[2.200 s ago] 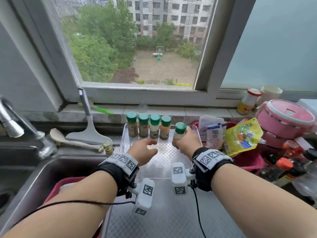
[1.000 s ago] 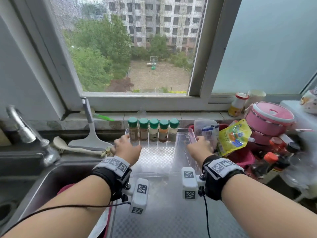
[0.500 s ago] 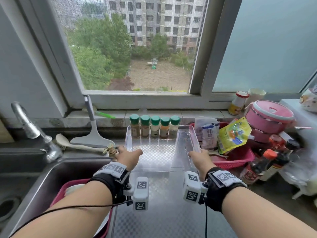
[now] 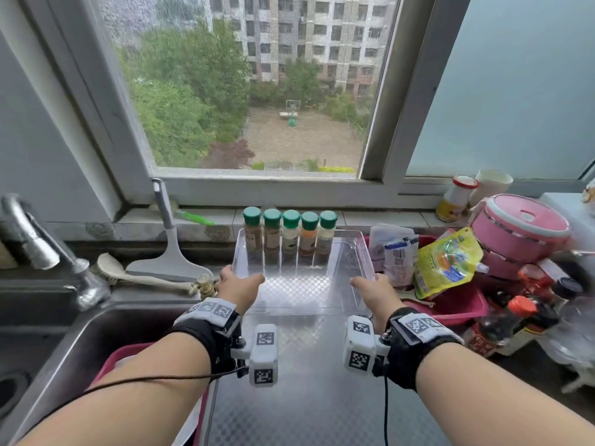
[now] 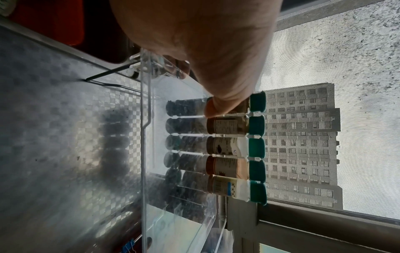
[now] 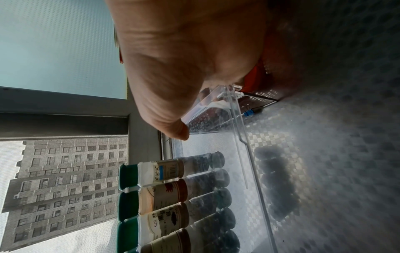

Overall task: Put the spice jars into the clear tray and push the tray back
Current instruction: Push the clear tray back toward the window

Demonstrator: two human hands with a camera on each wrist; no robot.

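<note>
The clear tray (image 4: 306, 294) lies on the checkered steel counter below the window. Several green-capped spice jars (image 4: 290, 235) stand upright in a row along its far wall. My left hand (image 4: 240, 286) grips the tray's near left corner, thumb inside the wall. At the near right corner my right hand (image 4: 370, 291) holds the rim. In the left wrist view the left hand (image 5: 205, 51) has its thumb over the tray wall (image 5: 145, 119), in front of the jars (image 5: 227, 147). The right wrist view shows the right hand (image 6: 184, 68) on the tray rim (image 6: 238, 128) beside the jars (image 6: 162, 193).
A sink (image 4: 80, 349) with a faucet (image 4: 38, 246) lies to the left; a scraper (image 4: 170, 252) and a brush (image 4: 138, 278) rest behind it. Right of the tray crowd a red basket (image 4: 450, 304) of packets, a pink pot (image 4: 521, 230) and sauce bottles (image 4: 515, 320). The tiled sill (image 4: 370, 217) runs behind the tray.
My right hand let go of the jar at the row's right end. Both hands then slid back along the tray's sides to its near corners and took hold.
</note>
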